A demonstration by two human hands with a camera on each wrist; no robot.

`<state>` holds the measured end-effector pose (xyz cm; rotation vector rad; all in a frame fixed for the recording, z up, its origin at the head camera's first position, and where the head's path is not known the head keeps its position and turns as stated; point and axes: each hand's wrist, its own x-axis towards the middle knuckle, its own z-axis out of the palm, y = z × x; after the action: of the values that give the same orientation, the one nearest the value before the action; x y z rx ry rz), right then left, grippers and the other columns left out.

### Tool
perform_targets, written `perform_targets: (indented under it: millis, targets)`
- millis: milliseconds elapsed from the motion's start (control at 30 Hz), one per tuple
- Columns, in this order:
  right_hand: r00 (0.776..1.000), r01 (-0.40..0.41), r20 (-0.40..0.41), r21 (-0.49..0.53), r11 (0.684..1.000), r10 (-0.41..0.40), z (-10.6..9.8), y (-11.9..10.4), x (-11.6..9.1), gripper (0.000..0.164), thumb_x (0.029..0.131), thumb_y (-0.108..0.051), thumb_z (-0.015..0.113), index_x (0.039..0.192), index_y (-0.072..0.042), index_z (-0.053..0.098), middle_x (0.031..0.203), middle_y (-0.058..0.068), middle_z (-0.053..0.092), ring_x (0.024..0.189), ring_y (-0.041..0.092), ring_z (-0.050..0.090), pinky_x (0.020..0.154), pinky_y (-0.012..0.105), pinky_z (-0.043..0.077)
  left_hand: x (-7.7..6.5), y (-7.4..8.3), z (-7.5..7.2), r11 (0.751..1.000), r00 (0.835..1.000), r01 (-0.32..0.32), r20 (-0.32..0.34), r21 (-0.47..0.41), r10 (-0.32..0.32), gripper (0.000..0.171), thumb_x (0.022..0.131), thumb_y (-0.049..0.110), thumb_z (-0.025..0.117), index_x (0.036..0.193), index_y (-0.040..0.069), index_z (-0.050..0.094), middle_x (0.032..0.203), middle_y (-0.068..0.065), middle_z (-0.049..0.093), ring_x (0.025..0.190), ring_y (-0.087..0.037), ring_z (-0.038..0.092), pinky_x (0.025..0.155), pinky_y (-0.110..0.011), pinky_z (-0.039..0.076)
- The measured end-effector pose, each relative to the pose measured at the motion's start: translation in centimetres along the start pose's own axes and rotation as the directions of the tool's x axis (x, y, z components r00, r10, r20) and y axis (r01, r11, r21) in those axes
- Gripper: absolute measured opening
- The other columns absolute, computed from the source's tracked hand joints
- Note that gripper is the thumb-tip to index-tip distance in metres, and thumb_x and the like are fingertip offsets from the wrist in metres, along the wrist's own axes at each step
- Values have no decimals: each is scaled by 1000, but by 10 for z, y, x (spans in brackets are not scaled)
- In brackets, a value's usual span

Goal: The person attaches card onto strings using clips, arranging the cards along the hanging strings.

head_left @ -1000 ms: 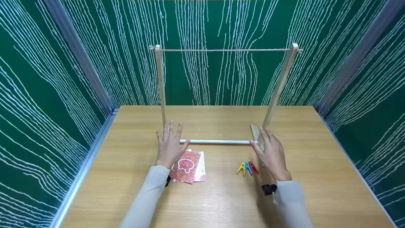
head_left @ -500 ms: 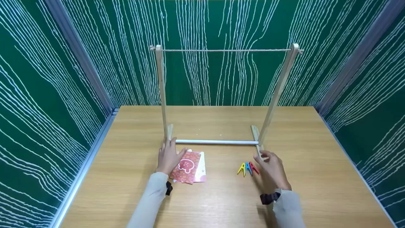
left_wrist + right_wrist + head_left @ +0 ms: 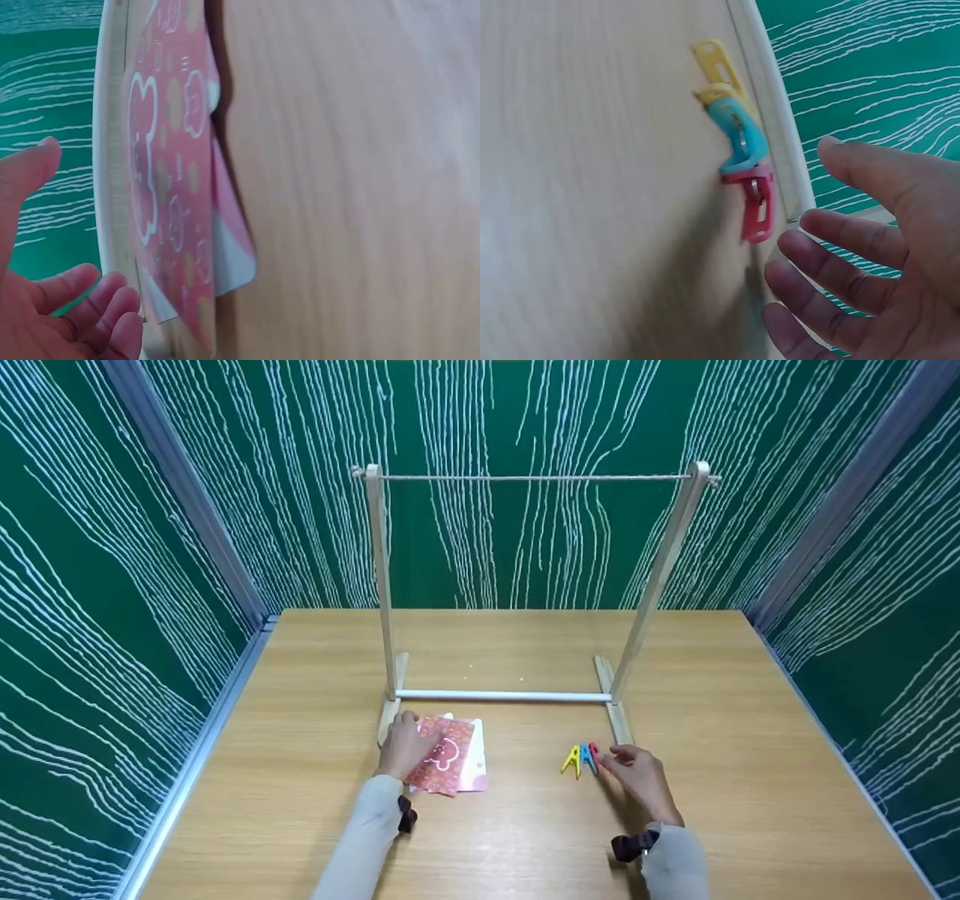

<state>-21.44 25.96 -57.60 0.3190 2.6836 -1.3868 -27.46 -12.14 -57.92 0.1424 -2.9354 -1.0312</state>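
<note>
A pink card (image 3: 459,750) with a white-outlined bear face lies on top of a white card (image 3: 475,761) on the table. My left hand (image 3: 403,750) hovers at the left side of these cards; in the left wrist view its thumb and loosely bent fingers are apart, holding nothing. Three small plastic clothespins lie touching in a row: yellow (image 3: 572,759), blue (image 3: 739,135) and red (image 3: 758,204). Just right of the red one is my right hand (image 3: 641,780), its thumb and fingers spread around nothing in the right wrist view.
Behind the hands stands a wooden frame with a left post (image 3: 381,577) and a right post (image 3: 660,577). A string (image 3: 536,478) runs between the post tops, and a white rod (image 3: 502,696) joins them low down. Green walls (image 3: 442,420) with white lines surround the table (image 3: 517,840).
Both hands have come down and back from the frame's feet. The left has moved toward the cards, the right toward the clothespins. Frame, cards and clothespins stay in place.
</note>
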Motion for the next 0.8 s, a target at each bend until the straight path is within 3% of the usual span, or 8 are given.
perform_targets:
  millis: [133,267,500,800]
  targets:
    - [1000,-11,14,7,1000,11,3,5,1,53,90,-30,66,125,8,56,114,25,63,102,31,60,86,41,50,1,-3,5,1000,1000,2,8,20,-2,60,78,43,72,109,-4,54,101,-16,54,96,-33,55,84,-46,48]
    - [1000,-13,3,4,1000,13,5,7,1,52,88,-29,69,123,8,58,113,23,64,103,31,60,88,42,49,0,-4,6,999,1000,10,29,37,-11,60,74,42,74,103,-6,55,98,-16,51,91,-31,52,81,-44,47]
    - [1000,-23,-9,20,1000,23,10,10,3,47,84,-22,74,119,7,61,102,16,65,90,22,58,73,26,46,-3,2,3,998,995,62,78,19,-64,76,70,43,78,114,-13,52,104,-19,48,95,-32,48,81,-43,45]
    - [1000,-9,-6,3,1000,9,17,9,3,43,82,-17,76,118,2,61,104,16,62,91,24,55,75,31,47,-4,6,4,990,984,137,110,23,-139,83,69,38,82,123,-13,45,109,-21,45,96,-30,46,83,-42,46]
